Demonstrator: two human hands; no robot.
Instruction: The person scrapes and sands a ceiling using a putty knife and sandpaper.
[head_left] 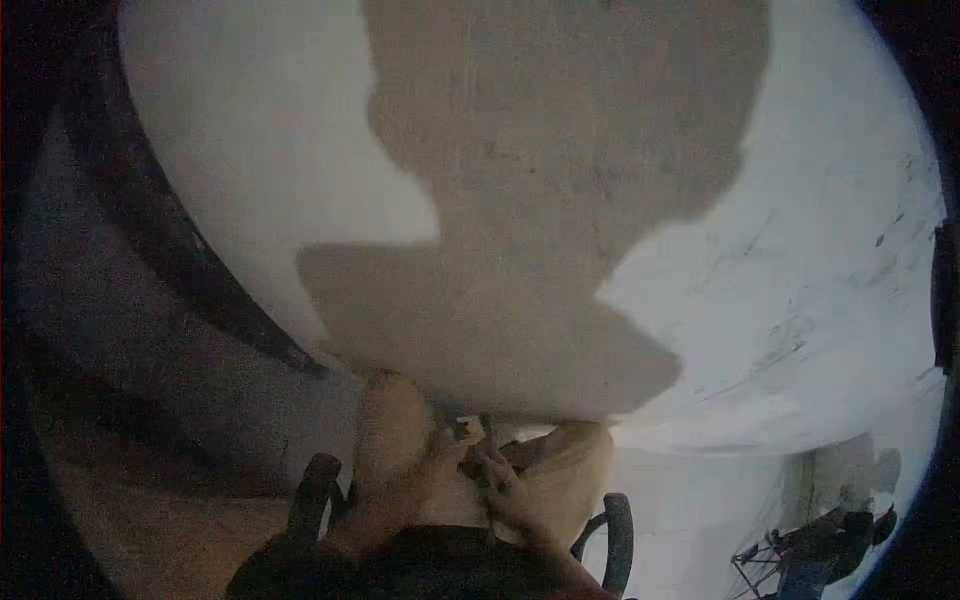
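Observation:
Low in the head view, my left hand (452,452) and my right hand (497,474) come together between my knees. A small pale object (468,430) with a dark spot shows at the fingertips of my left hand, whose fingers are closed. Right beside it, my right hand's fingers are curled and bent inward. A thin dark line runs down near the right hand, perhaps a cord. Dim light and blur hide the kind of the pale object and whatever the right fingers hold.
My left knee (393,415) and right knee (585,450) flank the hands. Chair armrests stand at left (316,495) and right (618,545). A pale wall (280,130) with a large shadow rises close ahead. Dark clutter with a thin frame (830,545) lies at lower right.

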